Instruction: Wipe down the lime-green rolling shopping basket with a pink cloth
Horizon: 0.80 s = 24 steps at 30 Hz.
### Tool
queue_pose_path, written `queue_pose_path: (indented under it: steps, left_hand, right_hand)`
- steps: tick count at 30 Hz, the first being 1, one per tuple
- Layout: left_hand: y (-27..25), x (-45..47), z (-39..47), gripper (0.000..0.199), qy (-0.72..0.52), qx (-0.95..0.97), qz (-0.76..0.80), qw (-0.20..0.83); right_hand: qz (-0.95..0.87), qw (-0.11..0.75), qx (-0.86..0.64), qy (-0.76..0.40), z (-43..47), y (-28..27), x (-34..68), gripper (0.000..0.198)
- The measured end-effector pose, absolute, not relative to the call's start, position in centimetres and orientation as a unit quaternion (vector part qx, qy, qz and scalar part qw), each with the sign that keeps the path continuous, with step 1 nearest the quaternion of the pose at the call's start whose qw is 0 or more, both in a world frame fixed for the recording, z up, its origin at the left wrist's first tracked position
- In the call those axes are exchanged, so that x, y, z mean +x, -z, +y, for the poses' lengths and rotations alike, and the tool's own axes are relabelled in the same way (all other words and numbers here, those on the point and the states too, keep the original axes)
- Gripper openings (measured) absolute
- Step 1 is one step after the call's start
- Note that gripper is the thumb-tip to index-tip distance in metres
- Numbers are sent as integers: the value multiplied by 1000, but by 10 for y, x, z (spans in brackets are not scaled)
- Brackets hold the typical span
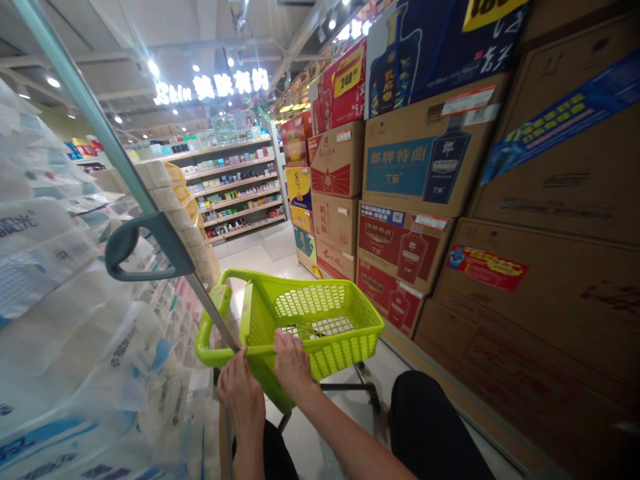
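A lime-green plastic shopping cart with a perforated basket stands tilted in front of me. My right hand is closed over the near side rim of its basket. Just left of it, my left hand is closed at the lower end of a long metal pole, where the pole crosses the cart's rim. A grey-green loop handle sits partway up this pole, which slants up to the top left. The left fingers are partly hidden. Only the mesh shows inside the basket.
Stacked liquor cartons form a wall on the right. Plastic-wrapped white packs are piled close on the left. My black-clad knee is right of the cart. Shelves of small goods stand beyond the tiled floor.
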State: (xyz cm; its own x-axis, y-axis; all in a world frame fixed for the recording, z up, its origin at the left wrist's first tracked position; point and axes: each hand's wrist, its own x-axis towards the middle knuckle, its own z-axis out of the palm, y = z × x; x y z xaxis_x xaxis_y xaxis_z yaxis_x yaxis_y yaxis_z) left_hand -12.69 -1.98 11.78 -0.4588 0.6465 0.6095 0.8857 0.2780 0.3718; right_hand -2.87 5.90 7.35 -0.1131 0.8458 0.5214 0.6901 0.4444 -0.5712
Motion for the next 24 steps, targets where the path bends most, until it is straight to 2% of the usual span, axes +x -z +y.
queue_pose_path:
  steps: [4,7,10,15,18,24]
  left_hand:
    - [-121,-123,-6,39,381,-482,-773,158]
    - [-126,-115,1,40,392,-494,-759,163]
    - [-125,-103,6,40,373,-524,-752,149]
    - [-111,-76,18,38,333,-573,-743,96]
    - [-100,-59,30,39,297,-587,-749,73]
    - [-79,-38,46,34,179,-654,-727,107]
  right_hand:
    - [-802,387,-443,-102,49,-89,-68,37]
    - [-812,402,-414,-91,42,-88,-61,41]
    - [-779,409,-470,-74,58,-61,4,59]
    - [-651,428,-624,-57,127,-13,139,51]
    - [-601,434,-669,-54,135,-9,148,53]
    - [-740,455,-494,-51,81,-21,68,71]
